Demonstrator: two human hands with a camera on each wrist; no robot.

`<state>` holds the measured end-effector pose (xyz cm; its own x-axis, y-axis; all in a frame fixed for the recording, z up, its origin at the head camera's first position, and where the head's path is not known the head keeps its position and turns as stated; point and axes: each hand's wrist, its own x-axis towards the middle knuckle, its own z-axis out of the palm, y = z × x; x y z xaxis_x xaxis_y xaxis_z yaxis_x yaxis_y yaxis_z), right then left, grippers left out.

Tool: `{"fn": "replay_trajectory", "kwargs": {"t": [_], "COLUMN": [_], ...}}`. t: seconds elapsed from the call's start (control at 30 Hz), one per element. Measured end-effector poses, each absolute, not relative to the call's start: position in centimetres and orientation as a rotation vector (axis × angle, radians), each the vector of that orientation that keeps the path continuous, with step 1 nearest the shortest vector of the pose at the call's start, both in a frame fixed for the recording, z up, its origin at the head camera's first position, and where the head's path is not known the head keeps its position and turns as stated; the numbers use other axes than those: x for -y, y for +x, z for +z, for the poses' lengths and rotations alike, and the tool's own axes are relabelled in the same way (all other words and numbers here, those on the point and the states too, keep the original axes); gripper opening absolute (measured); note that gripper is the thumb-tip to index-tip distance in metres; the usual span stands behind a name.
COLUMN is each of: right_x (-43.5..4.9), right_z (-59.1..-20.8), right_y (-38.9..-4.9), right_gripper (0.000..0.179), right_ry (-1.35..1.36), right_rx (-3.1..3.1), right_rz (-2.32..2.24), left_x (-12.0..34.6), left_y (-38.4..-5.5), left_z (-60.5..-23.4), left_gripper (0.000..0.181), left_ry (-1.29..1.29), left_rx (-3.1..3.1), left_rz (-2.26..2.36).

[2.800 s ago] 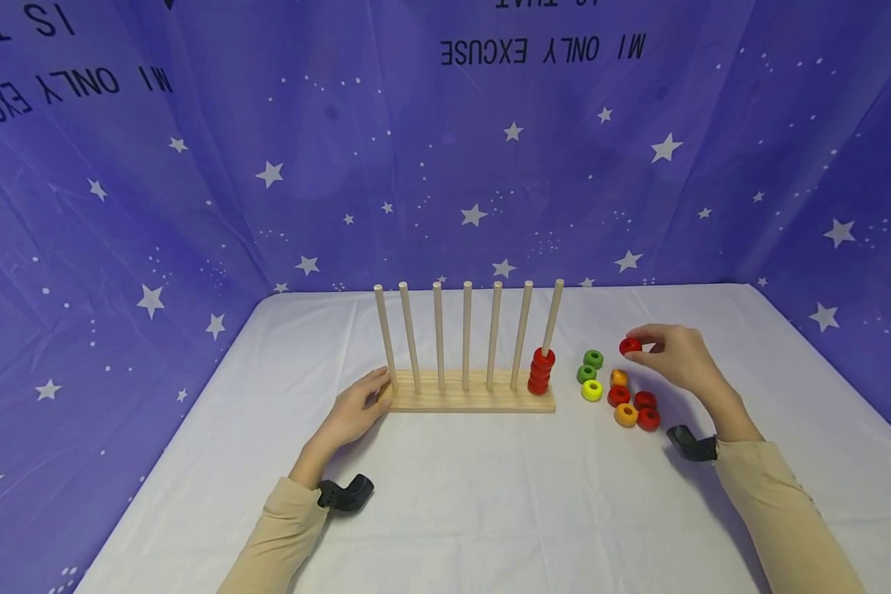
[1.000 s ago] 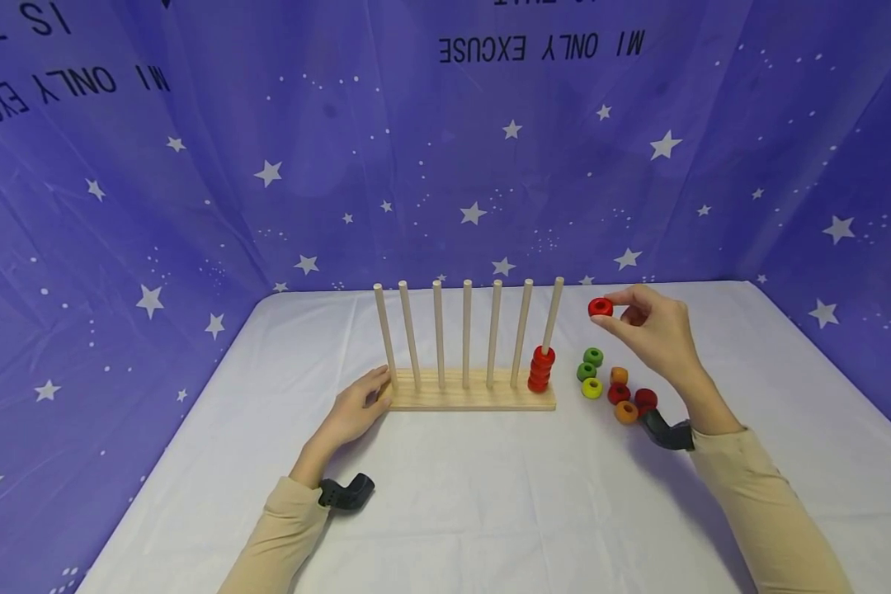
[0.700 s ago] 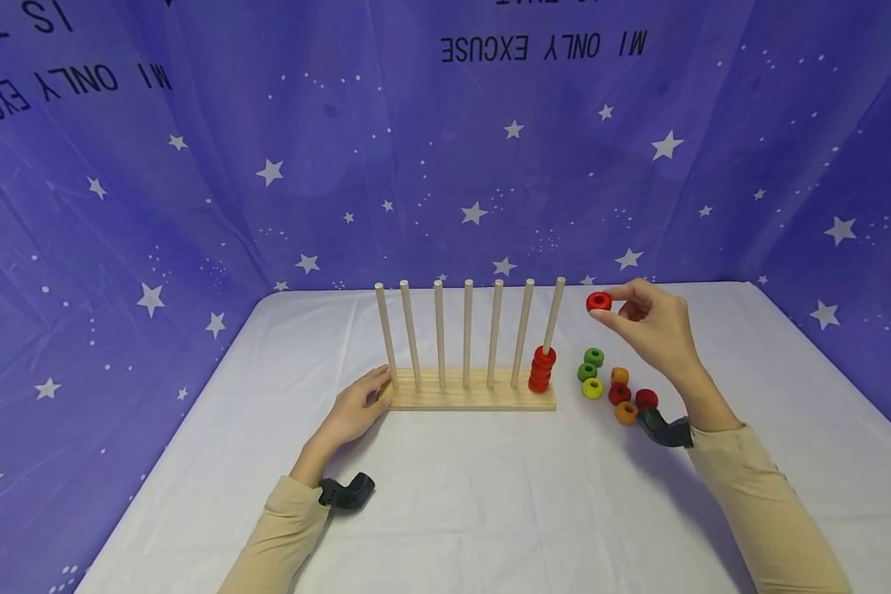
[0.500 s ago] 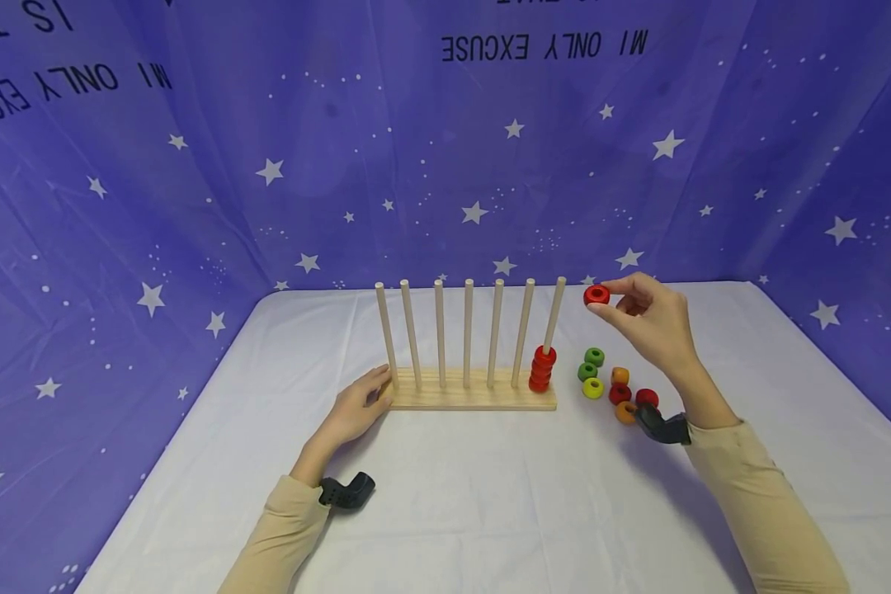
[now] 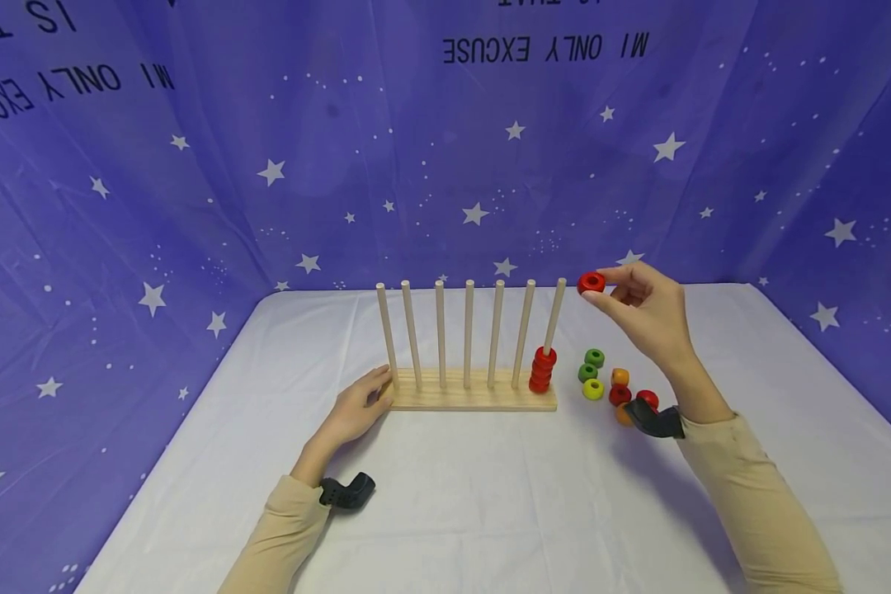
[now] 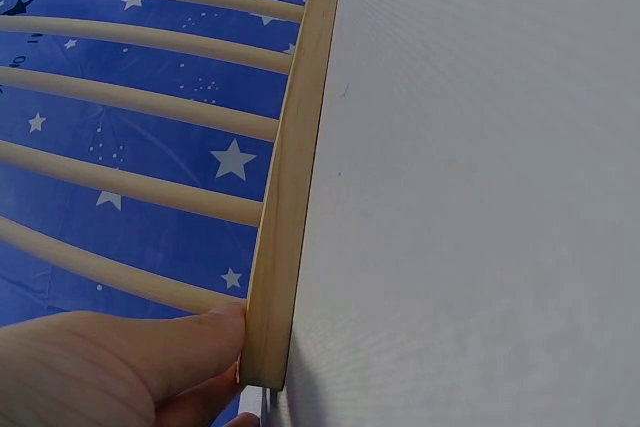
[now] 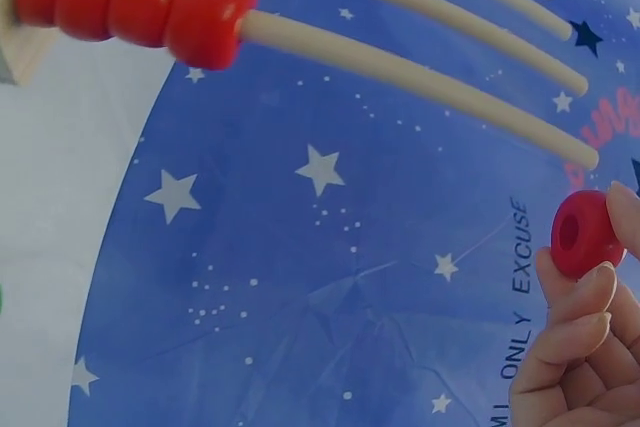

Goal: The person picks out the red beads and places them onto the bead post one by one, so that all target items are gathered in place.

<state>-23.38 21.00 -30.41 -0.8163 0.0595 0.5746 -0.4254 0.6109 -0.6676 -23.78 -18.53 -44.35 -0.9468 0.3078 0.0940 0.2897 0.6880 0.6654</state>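
In the head view a wooden peg rack (image 5: pixel 469 401) with a row of upright pegs stands on the white table. My left hand (image 5: pixel 358 406) grips its left end; in the left wrist view the thumb (image 6: pixel 195 347) lies against the base by the end peg. My right hand (image 5: pixel 649 318) pinches a red bead (image 5: pixel 591 283) between thumb and fingertips, up beside the top of the rightmost peg (image 5: pixel 554 318). In the right wrist view the held bead (image 7: pixel 585 234) is just off that peg's tip, its hole showing. Several red beads (image 5: pixel 542 370) are stacked on this peg.
Right of the rack lie loose beads: two green (image 5: pixel 594 358), one yellow (image 5: pixel 592 389), and some orange (image 5: pixel 619 377) and red ones (image 5: pixel 619 395). The right wrist's black camera (image 5: pixel 655 418) partly covers the nearest of them. A blue star-patterned cloth (image 5: pixel 475 165) hangs behind the table.
My right hand has picked the red bead up from beside the loose beads and carried it up and left towards the rightmost peg's top. The left hand keeps its place on the rack.
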Motion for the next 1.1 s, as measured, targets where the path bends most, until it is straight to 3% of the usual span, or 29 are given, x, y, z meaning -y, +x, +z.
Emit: {"fn": "replay_trajectory", "kwargs": {"t": [1.1], "right_x": [-18.4], "right_z": [-29.3], "right_y": [-24.1], "right_gripper": [0.031], "right_ry": [0.426], "right_rx": [2.204], "right_rz": [1.253], "left_x": [18.6], "left_y": [-23.7], "left_z": [-44.4], "left_gripper": [0.049], "left_ry": [0.527], "left_rx": [-2.894], "left_rz": [1.103]}}
